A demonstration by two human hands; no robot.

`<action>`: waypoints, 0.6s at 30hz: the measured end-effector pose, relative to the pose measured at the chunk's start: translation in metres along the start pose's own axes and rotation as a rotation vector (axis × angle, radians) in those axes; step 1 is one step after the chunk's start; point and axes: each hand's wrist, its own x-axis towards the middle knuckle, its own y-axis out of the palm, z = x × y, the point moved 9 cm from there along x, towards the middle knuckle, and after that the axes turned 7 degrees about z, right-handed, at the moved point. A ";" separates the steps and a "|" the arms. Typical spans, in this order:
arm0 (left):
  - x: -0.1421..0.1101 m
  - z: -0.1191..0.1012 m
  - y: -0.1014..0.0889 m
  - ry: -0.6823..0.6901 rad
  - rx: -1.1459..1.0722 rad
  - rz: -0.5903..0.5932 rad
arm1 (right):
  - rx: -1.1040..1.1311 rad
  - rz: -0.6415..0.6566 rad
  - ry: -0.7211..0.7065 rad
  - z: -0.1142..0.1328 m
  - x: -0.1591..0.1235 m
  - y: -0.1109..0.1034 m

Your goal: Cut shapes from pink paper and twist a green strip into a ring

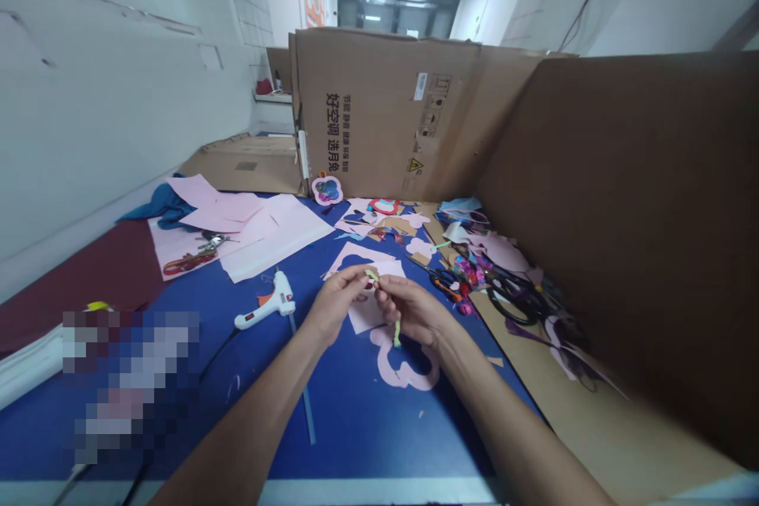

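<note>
Close together over the blue table (368, 435), my two hands pinch a thin yellow-green cord (397, 330). My left hand (335, 304) grips it at the upper end with thumb and fingertips. My right hand (412, 307) holds it a little further along, and a length hangs below the fingers. A small dark red bit shows between the hands; I cannot make out what it is. Just below my right hand lies a pink paper flower-shaped frame (391, 373) with its middle cut out. Pink paper sheets (361, 318) lie behind and under the hands.
A white glue gun (273, 310) with a dark cable stands left of my hands, near a blue strip (309, 415). Scissors (513, 296) and scraps crowd the right side. Large cardboard panels (379, 111) wall the back and right. A pink flower ornament (327, 190) leans at the back.
</note>
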 end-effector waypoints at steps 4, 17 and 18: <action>-0.002 -0.006 0.003 0.028 0.013 0.004 | -0.006 0.026 0.058 -0.016 0.001 0.007; -0.004 -0.024 -0.008 0.034 0.374 -0.024 | -0.941 -0.199 -0.549 0.071 -0.036 0.010; -0.004 -0.023 -0.006 0.036 0.393 -0.005 | -1.023 -0.219 -0.581 0.073 -0.039 0.014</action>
